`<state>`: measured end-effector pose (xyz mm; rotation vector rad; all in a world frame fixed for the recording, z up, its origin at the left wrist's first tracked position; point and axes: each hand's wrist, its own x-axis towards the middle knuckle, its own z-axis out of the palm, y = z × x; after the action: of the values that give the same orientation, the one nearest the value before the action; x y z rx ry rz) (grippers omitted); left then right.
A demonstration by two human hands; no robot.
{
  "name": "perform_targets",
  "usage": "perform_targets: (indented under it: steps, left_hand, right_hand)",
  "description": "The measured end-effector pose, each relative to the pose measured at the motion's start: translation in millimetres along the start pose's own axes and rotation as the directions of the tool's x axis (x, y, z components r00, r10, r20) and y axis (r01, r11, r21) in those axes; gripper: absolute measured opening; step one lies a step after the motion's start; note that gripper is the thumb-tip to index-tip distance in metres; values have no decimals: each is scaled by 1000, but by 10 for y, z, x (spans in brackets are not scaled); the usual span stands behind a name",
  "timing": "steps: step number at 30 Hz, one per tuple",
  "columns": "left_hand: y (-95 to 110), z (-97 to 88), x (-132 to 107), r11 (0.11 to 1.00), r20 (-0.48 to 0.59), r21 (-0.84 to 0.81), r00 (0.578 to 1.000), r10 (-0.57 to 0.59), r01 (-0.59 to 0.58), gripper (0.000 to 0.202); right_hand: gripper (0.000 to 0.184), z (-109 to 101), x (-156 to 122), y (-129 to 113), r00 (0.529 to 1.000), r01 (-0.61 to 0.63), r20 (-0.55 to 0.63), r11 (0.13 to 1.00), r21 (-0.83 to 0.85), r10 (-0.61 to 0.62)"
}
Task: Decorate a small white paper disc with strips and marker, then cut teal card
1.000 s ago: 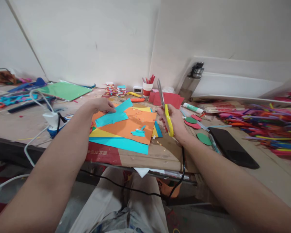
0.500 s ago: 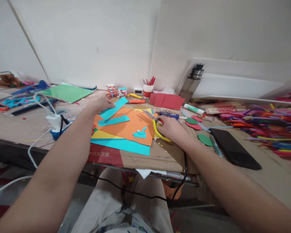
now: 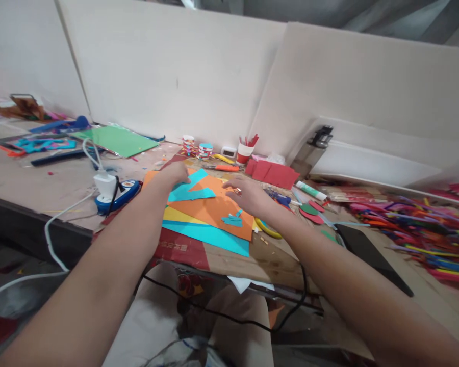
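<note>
My left hand rests at the far left corner of a stack of coloured paper, its fingers on a cyan cut piece. That piece lies on an orange sheet, which covers yellow and cyan sheets. My right hand hovers over the orange sheet with fingers spread and holds nothing. The yellow-handled scissors lie on the table just right of the stack, partly hidden by my right wrist. Small cyan scraps sit on the orange sheet.
A power strip with a white plug lies left of the stack. Red paper, a glue stick, red and green paper circles, a black phone and a heap of coloured straws fill the right. A green sheet lies far left.
My right hand laid the scissors down beside the stack, let go, and moved left over the orange sheet. The camera tilted up and shifted.
</note>
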<state>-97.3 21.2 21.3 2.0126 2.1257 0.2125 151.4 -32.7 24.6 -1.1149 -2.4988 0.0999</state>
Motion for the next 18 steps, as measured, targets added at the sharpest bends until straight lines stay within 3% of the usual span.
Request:
perform_targets:
  steps: [4,6,9,15,18]
  left_hand:
    - [55,-22,-50,999,-11,42,1000,19,-18,12]
    - [65,-11,-40,999,-17,45,1000,25,-24,12]
    - [57,31,9,999,-20,41,1000,19,-18,13]
    - [-26,144,129,997,-42,-74,999,-11,8,24]
    - [-98,216,180,928,-102,-366,994,30,-66,33]
  right_hand:
    - [33,282,552,-69,984,27,175,999,46,-34]
    - [37,388,743,-43,941,47,335,999,13,-48]
    - [40,468,907,26,890,62,453,998,-24,-44]
    - [33,481,974,88,883,-81,462,996,-34,88]
    - [28,474,953,89,914,-121,390,993,-6,114]
